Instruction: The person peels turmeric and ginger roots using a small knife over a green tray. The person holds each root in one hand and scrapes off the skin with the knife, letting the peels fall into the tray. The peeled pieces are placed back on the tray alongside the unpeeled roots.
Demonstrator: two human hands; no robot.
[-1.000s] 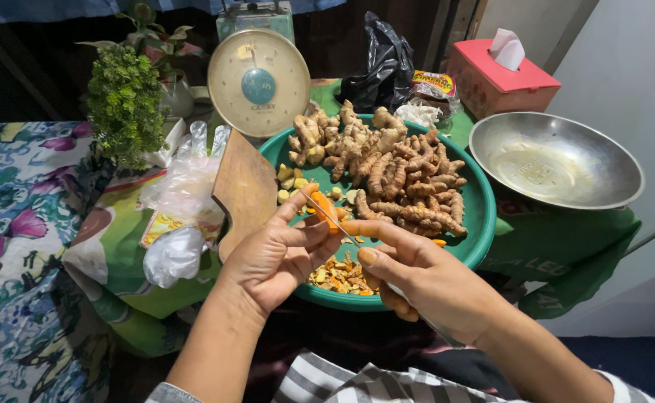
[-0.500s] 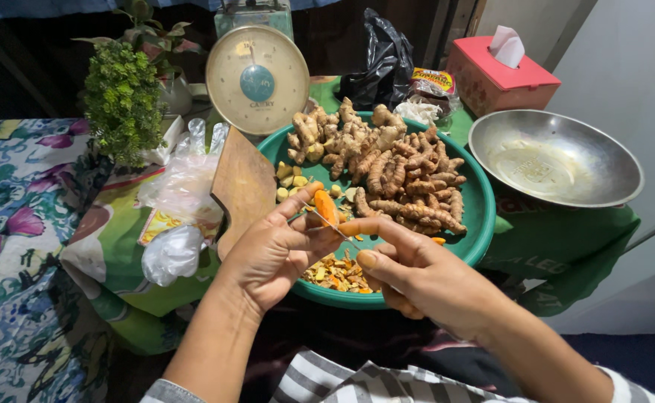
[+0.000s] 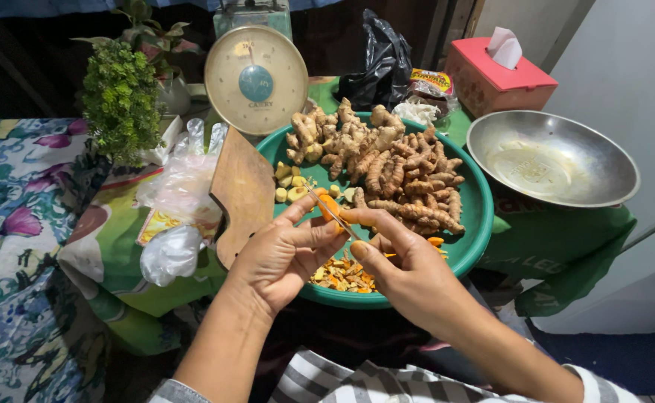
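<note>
My left hand (image 3: pixel 281 252) holds a small orange piece of turmeric root (image 3: pixel 329 205) over the near side of a round green basin (image 3: pixel 478 216). My right hand (image 3: pixel 402 272) grips a thin knife (image 3: pixel 318 201) whose blade lies against the root. Both hands touch at the fingertips. The basin holds a heap of unpeeled brown roots (image 3: pixel 383 160) at the back, a few pale peeled pieces (image 3: pixel 289 183) on the left, and orange peelings (image 3: pixel 342 275) below my hands.
A wooden cutting board (image 3: pixel 244 190) leans on the basin's left rim. Behind stand a dial kitchen scale (image 3: pixel 256 78), a green potted plant (image 3: pixel 120 101), a black plastic bag (image 3: pixel 380 63) and a red tissue box (image 3: pixel 499 75). A metal bowl (image 3: pixel 551 160) sits right; clear plastic bags (image 3: pixel 178 216) lie left.
The orange root has turned slightly between my fingers and the knife has shifted along it. Both hands stay in the same place over the basin.
</note>
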